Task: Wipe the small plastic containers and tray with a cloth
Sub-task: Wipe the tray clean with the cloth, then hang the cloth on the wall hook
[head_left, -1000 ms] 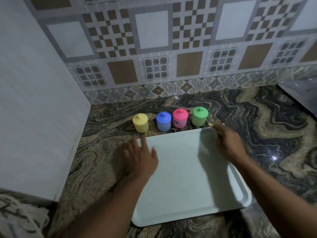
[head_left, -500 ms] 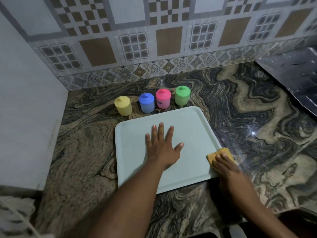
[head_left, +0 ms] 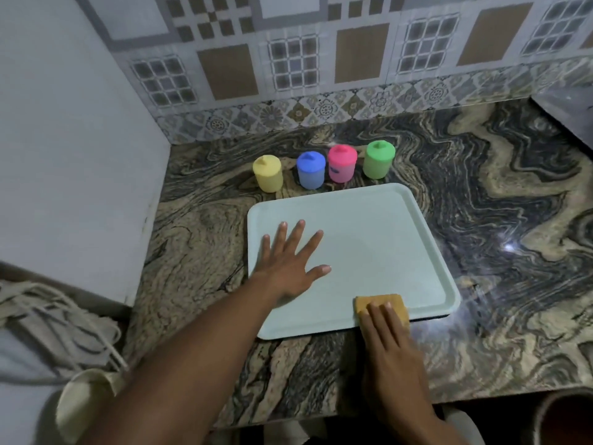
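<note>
A pale, flat tray [head_left: 369, 239] lies on the marble counter. My left hand [head_left: 288, 261] rests flat on its left half, fingers spread. My right hand [head_left: 391, 345] presses a folded yellow-orange cloth [head_left: 382, 302] onto the tray's near edge, fingers laid over it. Behind the tray stand a yellow container [head_left: 268, 173], a blue container [head_left: 310, 170], a pink container [head_left: 342, 163] and a green container [head_left: 378, 159], all upright with lids on.
The swirled marble counter [head_left: 500, 220] meets a tiled back wall [head_left: 321, 75] and a plain white side wall [head_left: 70, 139] at the left. A dark sheet [head_left: 568, 110] lies at the far right. The counter's front edge runs just below my right wrist.
My right hand carried the cloth from the tray's far right corner down its right side and leftward along the near edge. My left hand went from the tray's left rim onto its surface.
</note>
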{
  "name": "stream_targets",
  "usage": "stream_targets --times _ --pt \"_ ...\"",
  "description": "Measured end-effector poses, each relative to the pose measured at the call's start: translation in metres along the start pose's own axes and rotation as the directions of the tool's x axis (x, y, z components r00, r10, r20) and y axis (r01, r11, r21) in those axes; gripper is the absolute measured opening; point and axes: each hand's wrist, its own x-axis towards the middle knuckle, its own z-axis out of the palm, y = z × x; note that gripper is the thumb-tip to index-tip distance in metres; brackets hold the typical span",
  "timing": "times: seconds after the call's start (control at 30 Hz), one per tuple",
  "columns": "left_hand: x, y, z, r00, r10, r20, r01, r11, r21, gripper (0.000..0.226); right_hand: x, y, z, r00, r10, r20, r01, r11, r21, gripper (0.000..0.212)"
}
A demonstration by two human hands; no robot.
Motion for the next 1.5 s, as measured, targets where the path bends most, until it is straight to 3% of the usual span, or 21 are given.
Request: stream_targets --times 0.17,0.3,0.37,0.4,0.47,0.53,0.57,0.6,0.67,0.73,0.8,0.83,0.97,1.1,1.2,1.23,1.37,1.5 --pt "0.003 0.002 -0.004 0.999 -0.014 0.037 0.014 1.0 -0.007 0.078 0.007 -0.066 0.017 0.95 -0.301 0.086 0.303 0.953 -0.012 0.062" --pt "0.001 0.001 -0.005 0.999 0.0 0.039 0.001 1.0 -0.018 0.079 0.016 -0.106 0.028 0.86 -0.467 0.204 0.462 0.884 0.074 0.058" --pt "0.001 0.0 -0.006 0.999 0.007 0.037 -0.005 0.999 -0.039 0.08 0.024 -0.104 0.02 0.786 -0.573 0.23 0.539 0.819 0.2 0.058" --pt "0.001 -0.001 -0.008 0.999 0.01 0.037 -0.008 0.999 -0.05 0.081 0.03 -0.099 0.011 0.77 -0.601 0.215 0.518 0.785 0.34 0.059" --pt "0.001 0.001 -0.013 0.998 0.013 0.059 -0.008 0.997 -0.077 0.081 0.043 -0.085 -0.024 0.834 -0.495 0.242 0.243 0.724 0.645 0.057" --pt "0.0 0.001 -0.026 0.996 -0.003 0.084 0.015 0.989 -0.148 0.078 0.057 -0.071 -0.063 0.941 -0.208 0.266 -0.1 0.582 0.807 0.039" --pt "0.001 0.002 -0.034 0.996 -0.016 0.09 0.036 0.974 -0.224 0.075 0.066 -0.062 -0.08 0.946 -0.046 0.32 -0.262 0.469 0.843 0.03" --pt "0.001 0.003 -0.044 0.995 -0.028 0.094 0.058 0.937 -0.344 0.072 0.077 -0.051 -0.093 0.903 0.068 0.424 -0.423 0.318 0.849 0.022" --pt "-0.002 0.006 -0.064 0.995 -0.052 0.081 0.092 0.754 -0.65 0.066 0.101 -0.036 -0.12 0.793 0.128 0.596 -0.605 0.049 0.794 0.015" --pt "-0.012 0.006 -0.086 0.992 -0.054 0.115 0.126 0.491 -0.862 0.061 0.126 -0.03 -0.145 0.759 0.112 0.642 -0.638 -0.072 0.767 0.018" --pt "-0.025 0.003 -0.112 0.979 0.056 0.194 0.178 0.208 -0.962 0.055 0.145 -0.034 -0.172 0.794 0.07 0.604 -0.596 -0.108 0.796 0.027" --pt "-0.032 0.002 -0.123 0.974 0.114 0.197 0.184 0.115 -0.976 0.048 0.152 -0.037 -0.182 0.811 0.049 0.583 -0.575 -0.122 0.809 0.033" --pt "-0.055 0.0 -0.165 0.998 0.055 0.006 0.007 -0.022 -1.0 0.01 0.18 -0.049 -0.206 0.88 0.041 0.474 -0.47 -0.078 0.879 0.03" --pt "-0.069 0.0 -0.194 0.992 -0.075 -0.105 -0.113 -0.122 -0.986 0.023 0.201 -0.057 -0.201 0.958 0.187 0.217 -0.27 0.34 0.901 0.023" --pt "-0.079 0.002 -0.21 0.97 -0.183 -0.16 -0.185 -0.128 -0.974 0.034 0.202 -0.074 -0.203 0.998 0.024 0.062 -0.065 0.545 0.836 0.016" --pt "-0.082 0.004 -0.214 0.961 -0.218 -0.171 -0.2 -0.117 -0.973 0.032 0.2 -0.08 -0.203 0.998 -0.036 0.049 -0.019 0.578 0.816 0.024" --pt "-0.091 0.009 -0.233 0.909 -0.357 -0.215 -0.258 -0.077 -0.963 0.027 0.2 -0.101 -0.208 0.986 -0.164 0.016 0.08 0.557 0.827 0.058" --pt "-0.105 0.008 -0.246 0.857 -0.44 -0.27 -0.323 -0.049 -0.945 0.032 0.202 -0.121 -0.232 0.966 -0.258 0.007 0.103 0.409 0.907 0.04"
